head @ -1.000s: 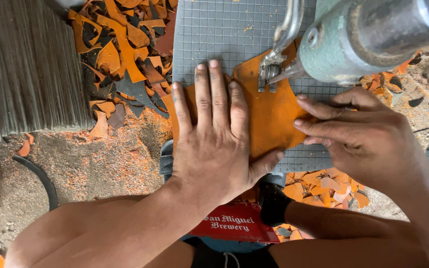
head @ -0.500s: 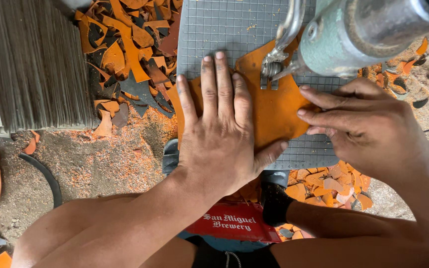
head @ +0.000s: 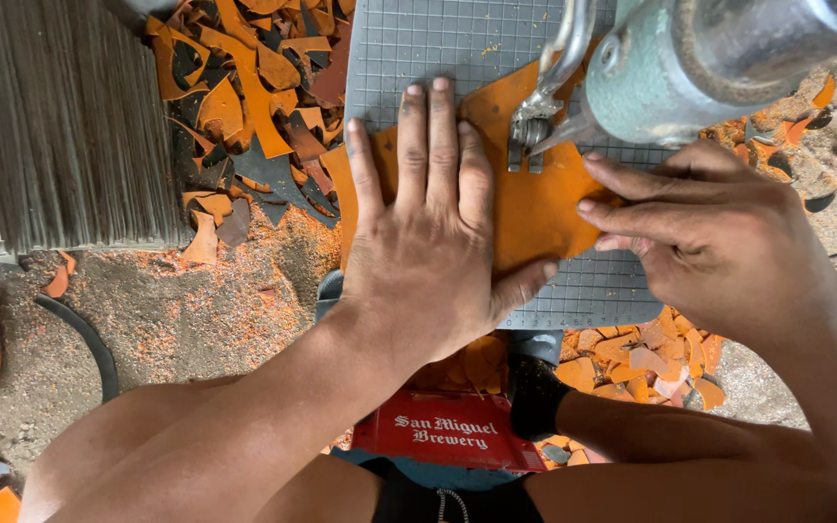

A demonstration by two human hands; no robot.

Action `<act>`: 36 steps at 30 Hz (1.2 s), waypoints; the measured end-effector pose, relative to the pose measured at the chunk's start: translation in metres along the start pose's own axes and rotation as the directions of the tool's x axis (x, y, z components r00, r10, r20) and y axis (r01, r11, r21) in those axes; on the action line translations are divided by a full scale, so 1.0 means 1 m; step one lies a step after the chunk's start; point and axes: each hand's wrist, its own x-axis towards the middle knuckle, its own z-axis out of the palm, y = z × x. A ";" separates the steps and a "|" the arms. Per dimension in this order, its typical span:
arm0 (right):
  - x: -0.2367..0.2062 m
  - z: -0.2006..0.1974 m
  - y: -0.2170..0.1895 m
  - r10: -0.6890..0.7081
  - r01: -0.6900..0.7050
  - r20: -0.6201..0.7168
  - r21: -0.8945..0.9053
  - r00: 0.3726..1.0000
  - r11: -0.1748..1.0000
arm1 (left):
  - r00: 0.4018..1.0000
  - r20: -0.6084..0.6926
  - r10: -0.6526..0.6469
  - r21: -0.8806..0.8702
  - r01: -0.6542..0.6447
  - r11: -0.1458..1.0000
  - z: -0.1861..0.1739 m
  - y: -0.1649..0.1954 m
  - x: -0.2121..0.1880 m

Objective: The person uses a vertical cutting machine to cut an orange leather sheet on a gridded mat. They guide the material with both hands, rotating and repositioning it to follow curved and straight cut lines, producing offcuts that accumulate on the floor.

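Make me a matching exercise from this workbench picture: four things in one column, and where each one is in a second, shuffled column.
Things:
1. left hand
2. right hand
3. orange sheet
4. scrap pile

Places:
A. heaped left of the gridded table
B. flat on the sheet, fingers spread
C. fingertips on the sheet's right edge
D. under the machine's foot

Pairs: 1-B, 2-C, 3-D, 4-A

A gritty grey floor (head: pixel 176 320) dusted with orange crumbs fills nine o'clock, a ribbed grey block (head: pixel 60 116) lies at ten, orange and dark offcuts (head: pixel 244 107) are heaped at eleven, and a red crate (head: pixel 448 431) sits at six.
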 end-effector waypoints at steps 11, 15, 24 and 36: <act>0.001 -0.001 -0.004 0.010 -0.011 -0.022 -0.018 1.000 1.000 | 0.996 0.040 0.082 0.040 -0.084 0.996 -0.004 -0.011 0.009; 0.003 -0.002 -0.006 -0.014 0.013 -0.032 -0.021 0.999 1.000 | 0.994 0.011 0.110 0.020 -0.110 0.994 -0.008 -0.016 0.011; 0.000 -0.001 -0.006 -0.026 0.022 -0.065 -0.061 0.998 0.998 | 0.984 -0.016 0.179 0.016 -0.178 0.984 -0.011 -0.023 0.018; 0.007 -0.003 -0.020 -0.017 0.006 -0.112 -0.094 0.994 0.996 | 0.981 -0.034 0.190 0.010 -0.190 0.982 -0.011 -0.027 0.024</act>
